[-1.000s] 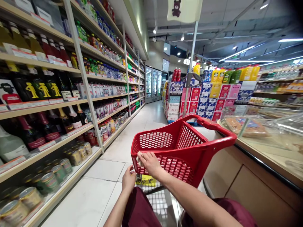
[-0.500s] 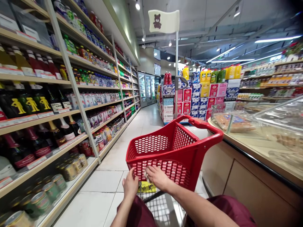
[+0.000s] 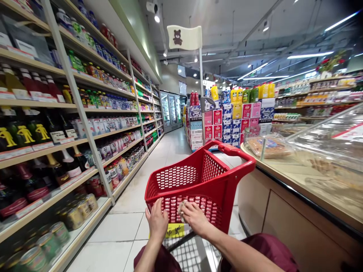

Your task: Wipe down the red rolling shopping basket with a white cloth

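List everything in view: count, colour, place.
Cart: one, red, centre
Cloth: one, pale, against cart
Sign: one, yellow, low on cart
Flag: one, cream, above cart
Shelving: several bays, pale, left
Bottles, cans: many, multicoloured, on shelving
Boxes: many, multicoloured, beyond cart
Jugs: several, mostly yellow, atop boxes
Fridge: one, grey, far end
Counter: one, beige, right
Packaged food: some, brown, on counter
Lights: several, white, overhead
Legs: two, maroon-trousered, bottom
Left grip: one, bare, by cart
Right grip: one, bare, on cloth

Cream flag (image 3: 185, 37): brown bear emblem (image 3: 177, 37). Yellow panel (image 3: 174, 231) below red cart basket (image 3: 233, 189): black characters (image 3: 177, 229), illegible.
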Demonstrator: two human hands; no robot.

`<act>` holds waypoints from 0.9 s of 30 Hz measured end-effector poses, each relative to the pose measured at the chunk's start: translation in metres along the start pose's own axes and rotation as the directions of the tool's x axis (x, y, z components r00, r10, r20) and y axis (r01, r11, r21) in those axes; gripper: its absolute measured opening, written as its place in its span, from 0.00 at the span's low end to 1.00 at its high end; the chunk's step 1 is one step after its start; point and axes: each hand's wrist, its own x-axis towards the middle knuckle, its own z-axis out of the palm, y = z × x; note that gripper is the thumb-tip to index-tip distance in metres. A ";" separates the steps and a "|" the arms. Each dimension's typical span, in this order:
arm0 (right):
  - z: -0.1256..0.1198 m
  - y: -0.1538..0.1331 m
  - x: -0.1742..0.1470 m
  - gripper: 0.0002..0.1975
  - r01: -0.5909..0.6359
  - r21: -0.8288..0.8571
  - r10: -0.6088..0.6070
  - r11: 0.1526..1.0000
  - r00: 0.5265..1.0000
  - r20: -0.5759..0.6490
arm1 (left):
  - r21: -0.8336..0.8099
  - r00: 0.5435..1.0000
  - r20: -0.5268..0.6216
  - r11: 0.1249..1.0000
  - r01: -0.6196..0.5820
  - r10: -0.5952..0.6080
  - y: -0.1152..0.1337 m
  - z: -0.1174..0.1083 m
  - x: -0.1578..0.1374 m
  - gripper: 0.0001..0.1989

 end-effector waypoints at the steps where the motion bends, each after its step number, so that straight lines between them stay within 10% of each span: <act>1: -0.001 0.002 0.001 0.09 -0.021 -0.007 0.020 1.000 0.999 -0.026 | 0.021 1.000 -0.016 1.000 -0.016 0.016 0.002 0.000 0.001 0.21; 14: -0.017 0.014 0.069 0.11 -0.164 -0.023 0.165 0.986 0.986 0.035 | 0.459 0.970 0.239 0.875 -0.156 0.047 0.027 0.011 0.015 0.32; 21: -0.091 0.122 0.000 0.12 -0.424 -0.200 0.441 0.883 0.896 0.048 | 0.455 0.971 0.227 0.874 -0.169 0.070 0.038 0.010 0.015 0.33; 27: -0.074 0.101 0.009 0.17 -0.441 -0.237 0.466 0.865 0.883 0.057 | 0.329 0.917 0.347 0.891 -0.313 0.194 0.081 0.028 0.014 0.38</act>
